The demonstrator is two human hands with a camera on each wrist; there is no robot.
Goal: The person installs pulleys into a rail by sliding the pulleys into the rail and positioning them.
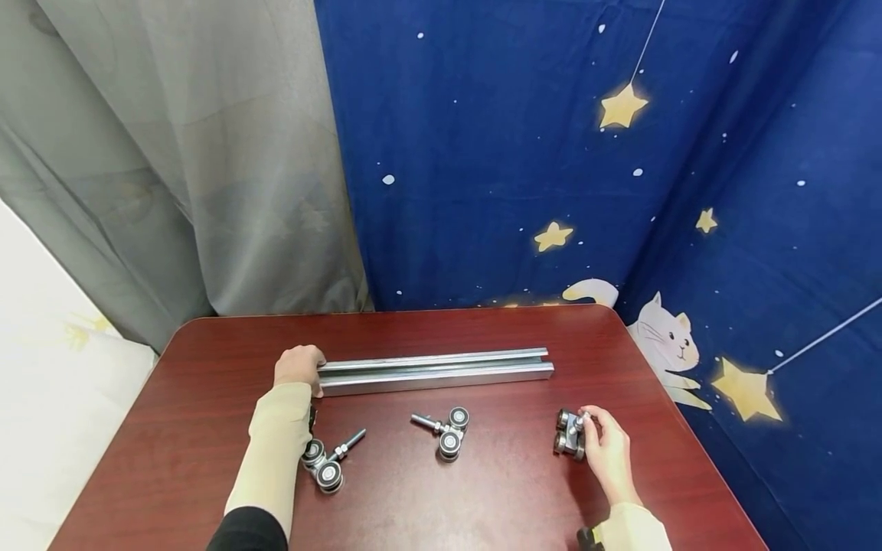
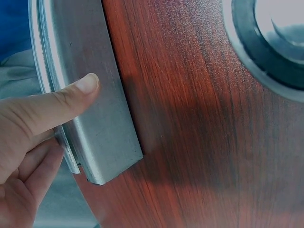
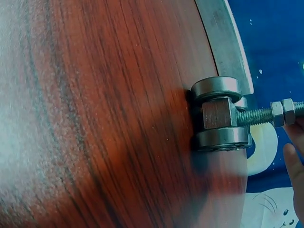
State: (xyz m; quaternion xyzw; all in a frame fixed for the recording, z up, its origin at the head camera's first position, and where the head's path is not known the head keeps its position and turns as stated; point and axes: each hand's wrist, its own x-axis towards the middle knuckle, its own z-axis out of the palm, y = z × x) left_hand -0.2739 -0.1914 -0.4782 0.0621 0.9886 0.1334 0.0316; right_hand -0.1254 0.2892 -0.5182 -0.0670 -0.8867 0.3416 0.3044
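Note:
A silver metal channel rail (image 1: 448, 380) lies along the far part of the table, its slot facing up. My left hand (image 1: 296, 366) grips its left end; in the left wrist view the thumb (image 2: 88, 83) presses on the rail's side wall. At the right, my right hand (image 1: 612, 455) pinches the threaded bolt of a roller trolley (image 1: 570, 435). In the right wrist view, this trolley (image 3: 218, 114) has its wheels at the tabletop and its bolt, with two nuts, pointing up from it; only a few fingers show there.
Two more roller trolleys lie on the red-brown table (image 1: 496, 497): one in the middle (image 1: 451, 436), one (image 1: 327, 467) beside my left forearm. A grey curtain (image 1: 262, 191) and a blue star-patterned curtain (image 1: 482, 153) hang behind the table's far edge.

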